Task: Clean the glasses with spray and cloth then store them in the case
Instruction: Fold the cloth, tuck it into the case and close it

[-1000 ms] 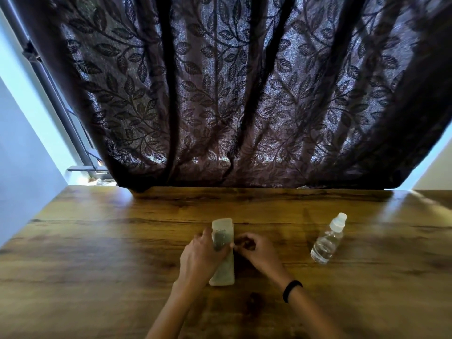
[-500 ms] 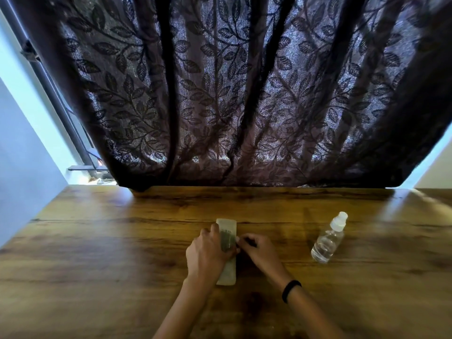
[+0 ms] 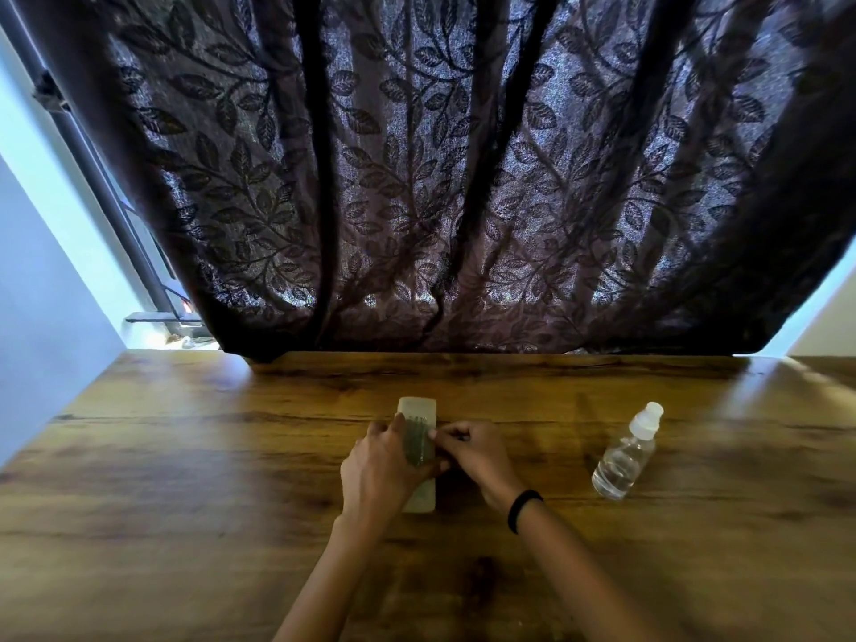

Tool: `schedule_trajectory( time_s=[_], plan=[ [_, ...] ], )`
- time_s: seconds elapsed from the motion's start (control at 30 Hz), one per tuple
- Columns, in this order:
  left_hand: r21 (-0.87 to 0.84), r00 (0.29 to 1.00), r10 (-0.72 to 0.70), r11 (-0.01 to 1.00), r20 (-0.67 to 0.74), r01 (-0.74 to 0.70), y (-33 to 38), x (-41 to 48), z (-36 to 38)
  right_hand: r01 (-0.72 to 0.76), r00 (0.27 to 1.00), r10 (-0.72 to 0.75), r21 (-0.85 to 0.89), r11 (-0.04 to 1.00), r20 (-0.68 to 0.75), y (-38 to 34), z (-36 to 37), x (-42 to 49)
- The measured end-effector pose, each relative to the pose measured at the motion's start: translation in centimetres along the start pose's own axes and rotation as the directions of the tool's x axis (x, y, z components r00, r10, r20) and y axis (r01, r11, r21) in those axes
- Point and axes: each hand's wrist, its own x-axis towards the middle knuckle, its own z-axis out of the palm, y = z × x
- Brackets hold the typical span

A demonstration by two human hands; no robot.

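Head view: most of the upper part is filled by a dark curtain (image 3: 440,178) patterned with leaves, hung in folds down to the far edge of the table. Pale wall (image 3: 41,317) and a dark window frame (image 3: 106,192) are seen to its left.

The lower part is taken up by a brown wooden table (image 3: 185,479) with a strong grain, and both bare forearms are stretched over it from the near edge.

A long, pale, translucent case (image 3: 418,409) is laid on the table near its middle, with one short end turned toward the curtain and the other toward the person. A dark greenish shape (image 3: 419,444) is seen through it between the two hands. Whether this is the glasses or the cloth cannot be told.

The case is covered from the left side by the left hand (image 3: 384,465), whose fingers are curled over it so that it is held down. The right hand (image 3: 475,451) is brought against the case's right edge, and its fingertips are bunched together there in a pinch on that edge.

A small clear spray bottle (image 3: 625,456) with a white cap is stood on the table to the right, well apart from the hands, with clear liquid in it.

A black band (image 3: 523,509) is worn on the right wrist.
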Motion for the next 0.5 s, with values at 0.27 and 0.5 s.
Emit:
schedule_trajectory(
  time_s=[0.27,0.5],
  plan=[
    [-0.072,1.0,0.005,0.997,-0.023,-0.006,-0.8,0.1,0.4,-0.045,0.999,0.044,0.038,0.998,0.022,0.0,0.3,0.9],
    [-0.059,0.999,0.018,0.998,-0.031,-0.02,-0.6,-0.3,0.0,-0.041,0.999,0.041,0.067,0.997,0.012,-0.2,-0.1,0.6]
  ],
)
